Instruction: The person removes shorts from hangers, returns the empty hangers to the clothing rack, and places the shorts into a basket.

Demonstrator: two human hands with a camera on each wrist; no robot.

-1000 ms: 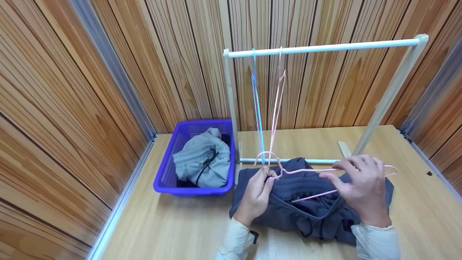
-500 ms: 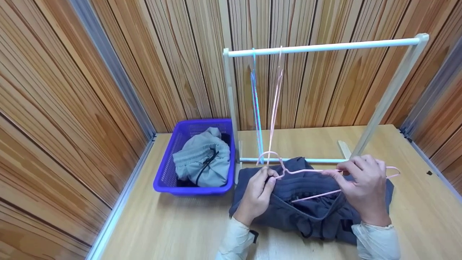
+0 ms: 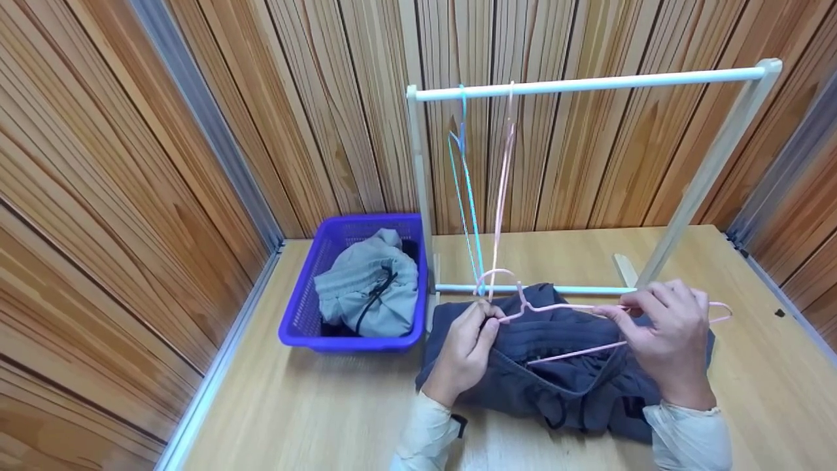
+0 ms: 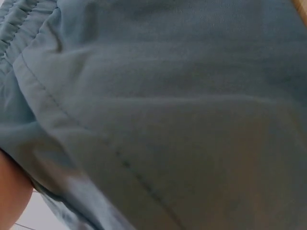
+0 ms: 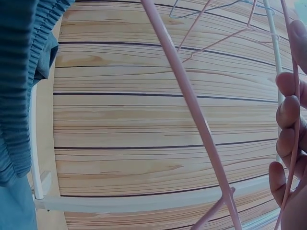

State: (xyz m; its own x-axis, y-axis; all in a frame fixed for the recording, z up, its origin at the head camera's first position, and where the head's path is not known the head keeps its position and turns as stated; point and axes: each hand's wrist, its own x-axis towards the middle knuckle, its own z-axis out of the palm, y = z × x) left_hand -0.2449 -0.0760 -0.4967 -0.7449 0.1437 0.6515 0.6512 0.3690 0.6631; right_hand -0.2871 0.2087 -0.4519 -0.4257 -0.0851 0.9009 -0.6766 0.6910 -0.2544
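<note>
Two bare hands at 6 o'clock over a wooden table [image 3: 314, 405]. Left hand [image 3: 467, 343] curled, pinching the waistband edge of a dark grey garment [image 3: 556, 386] spread flat at 5 o'clock. Right hand [image 3: 667, 340] at 4 o'clock, fingers [image 5: 288, 115] curled round the upper wire of a pink hanger [image 3: 569, 307], held just above the cloth. Hanger hook beside the left thumb; lower wire seemingly tucked into the garment's opening.

Likely best handling: keep the left pinch high so the waistband gapes, feed the hanger in low and level with the right hand, and avoid twisting the thin wire. Keep a light grip on the soft, limp cloth, which probably folds over the hanger tip easily.

Around, toward 12 o'clock: a white clothes rack [image 3: 588, 84], its bottom rail [image 3: 556, 289] just beyond the garment's far edge. Hanging from the top bar at 11 o'clock, a blue hanger [image 3: 465, 196] and a second pink hanger [image 3: 502, 196], their lower ends dangling close above the held hook, a probable snag point. At 9 o'clock, well apart from the hands, a purple basket [image 3: 301, 314] holding a crumpled light grey garment [image 3: 366, 288] with a dark cord. Wood-panelled walls all round.
</note>
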